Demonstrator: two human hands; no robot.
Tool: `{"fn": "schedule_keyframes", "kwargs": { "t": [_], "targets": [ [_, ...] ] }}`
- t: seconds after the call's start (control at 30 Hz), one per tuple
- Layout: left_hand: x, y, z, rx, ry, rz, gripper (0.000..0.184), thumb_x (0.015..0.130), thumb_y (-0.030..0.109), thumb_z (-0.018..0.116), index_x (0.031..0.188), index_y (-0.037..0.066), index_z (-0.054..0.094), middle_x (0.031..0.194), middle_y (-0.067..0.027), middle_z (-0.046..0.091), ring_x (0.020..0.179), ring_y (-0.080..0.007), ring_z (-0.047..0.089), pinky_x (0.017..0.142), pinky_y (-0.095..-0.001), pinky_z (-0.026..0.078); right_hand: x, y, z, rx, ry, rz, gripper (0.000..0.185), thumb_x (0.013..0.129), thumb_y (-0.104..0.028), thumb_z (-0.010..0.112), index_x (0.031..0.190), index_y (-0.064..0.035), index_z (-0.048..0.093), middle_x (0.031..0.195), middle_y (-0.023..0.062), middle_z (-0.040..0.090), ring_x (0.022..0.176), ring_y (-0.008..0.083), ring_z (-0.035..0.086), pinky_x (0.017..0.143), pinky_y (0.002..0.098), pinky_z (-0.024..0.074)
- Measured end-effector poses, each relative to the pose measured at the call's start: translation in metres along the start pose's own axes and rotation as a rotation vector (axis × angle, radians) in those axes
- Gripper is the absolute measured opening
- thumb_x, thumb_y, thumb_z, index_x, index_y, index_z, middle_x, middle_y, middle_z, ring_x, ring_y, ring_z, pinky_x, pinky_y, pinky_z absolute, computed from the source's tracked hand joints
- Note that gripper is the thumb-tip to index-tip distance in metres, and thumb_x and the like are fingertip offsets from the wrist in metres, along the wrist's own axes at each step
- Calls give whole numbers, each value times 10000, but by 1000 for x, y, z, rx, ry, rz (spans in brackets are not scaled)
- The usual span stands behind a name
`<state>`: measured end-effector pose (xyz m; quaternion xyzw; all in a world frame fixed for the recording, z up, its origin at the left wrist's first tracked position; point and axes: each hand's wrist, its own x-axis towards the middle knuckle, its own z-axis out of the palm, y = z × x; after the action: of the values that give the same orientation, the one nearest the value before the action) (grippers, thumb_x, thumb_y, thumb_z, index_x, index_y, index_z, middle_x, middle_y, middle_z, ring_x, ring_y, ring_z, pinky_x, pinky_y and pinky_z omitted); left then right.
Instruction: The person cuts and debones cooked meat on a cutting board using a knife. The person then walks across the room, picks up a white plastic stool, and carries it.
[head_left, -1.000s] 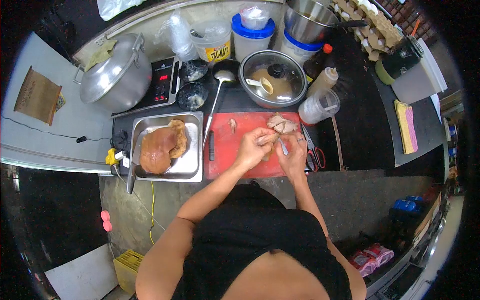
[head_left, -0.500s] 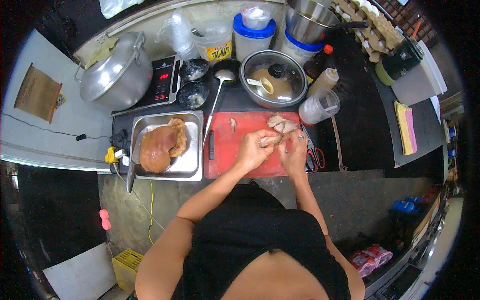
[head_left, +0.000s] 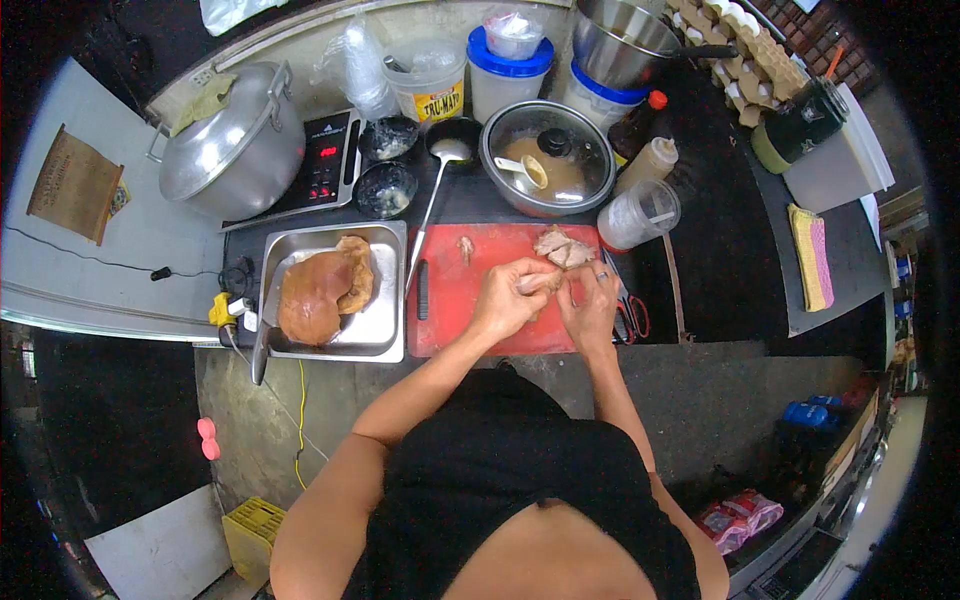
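meat piece (head_left: 538, 283) was in the l hand (head_left: 512, 297), above the red cutting board (head_left: 450, 305), toward its r side. l hand was closed round it, thumb & fingers pinching it w/ part showing betw them. r hand (head_left: 588, 308), ring on one finger, had its fingers bent in & bunched at the r end of the piece; can't tell if they gripped it or sth small.

meat chunks (head_left: 564, 248) lay in a pile at the board's far r corner, just beyond the hands. small scrap (head_left: 466, 250) lay apart from them, nr the far edge, l of center. scissors w/ red & black handles (head_left: 630, 318) lay just r of the board.

l of the board was a steel tray (head_left: 388, 345) w/ big brown-skinned meat (head_left: 312, 300) in it. ladle (head_left: 429, 205) lay w/ its handle running down betw tray & board. behind the board: lidded pan (head_left: 497, 190), glass lid on, w/ a scoop (head_left: 533, 172) resting on the lid. clear container (head_left: 625, 222) & squeeze bottle (head_left: 650, 162) stood r of the pan. 2 black bowls (head_left: 388, 139) sat behind the tray, nr the induction cooker (head_left: 322, 187); lg pot (head_left: 225, 150) stood l of the cooker's panel.
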<state>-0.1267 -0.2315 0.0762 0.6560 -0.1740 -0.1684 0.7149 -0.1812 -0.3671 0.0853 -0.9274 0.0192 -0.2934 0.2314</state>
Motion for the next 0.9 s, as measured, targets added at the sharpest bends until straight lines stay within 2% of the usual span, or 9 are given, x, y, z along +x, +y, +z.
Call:
{"fn": "schedule_keyframes", "kwargs": {
  "t": [0.1, 0.23, 0.33, 0.4, 0.5, 0.7, 0.8, 0.9],
  "targets": [
    [1, 3, -4, 47, -45, -137, 236, 729, -7, 636, 965, -17, 625, 892, -44, 653, 821, -78, 589, 739, -242, 494, 2, -2, 2, 10, 11, -7, 138, 670, -48, 627, 757, -39, 520, 797, 112, 509, 811, 297, 507, 731, 400, 373],
    [2, 5, -4, 28, -38, -151, 212, 733, -6, 645, 944, -11, 627, 881, -41, 651, 806, -72, 586, 728, -241, 498, -2, 1, 5, 92, -26, 37, 132, 660, -36, 609, 741, -43, 506, 782, 111, 510, 786, 295, 508, 702, 393, 371],
    [3, 4, -5, 23, -29, -150, 198, 733, -10, 646, 931, -7, 628, 879, -43, 653, 813, -76, 590, 738, -242, 497, -4, 1, 3, 337, -79, 187, 133, 669, -44, 610, 747, -50, 502, 771, 104, 517, 774, 287, 512, 700, 388, 364],
    [2, 4, -5, -10, -13, -128, 191, 732, -11, 646, 922, -7, 629, 877, -45, 654, 817, -79, 594, 744, -243, 496, -6, 4, 2, 352, -88, 224, 130, 681, -51, 615, 750, -55, 506, 770, 98, 526, 767, 280, 515, 706, 390, 358],
    [3, 2, -1, -66, 9, -30, 122, 754, -5, 619, 876, 1, 622, 640, -34, 594, 505, -67, 535, 405, -223, 424, -5, 3, 0, 242, -56, 197, 122, 696, -61, 625, 763, -58, 524, 796, 97, 538, 786, 276, 518, 730, 394, 356],
    [5, 2, 0, 28, 19, 8, 141, 740, 5, 626, 881, -2, 625, 625, -27, 592, 497, -65, 537, 409, -226, 425, 0, -6, -7, 28, 12, 25, 143, 704, -69, 643, 822, -62, 562, 845, 104, 534, 854, 280, 511, 784, 401, 362],
    [4, 5, -3, 84, -27, -114, 182, 728, 3, 648, 910, 4, 639, 855, -42, 661, 794, -80, 595, 728, -236, 490, 0, -5, -6, -21, 19, -21, 152, 699, -73, 648, 821, -61, 559, 838, 105, 525, 853, 283, 507, 788, 409, 360],
    [2, 8, 0, 80, 10, 10, 162, 712, -3, 617, 873, -3, 632, 629, -35, 604, 497, -67, 544, 424, -224, 435, 2, -2, -4, -37, 9, -54, 157, 681, -64, 645, 797, -60, 539, 827, 105, 517, 839, 289, 505, 773, 413, 359]
  ]
}}
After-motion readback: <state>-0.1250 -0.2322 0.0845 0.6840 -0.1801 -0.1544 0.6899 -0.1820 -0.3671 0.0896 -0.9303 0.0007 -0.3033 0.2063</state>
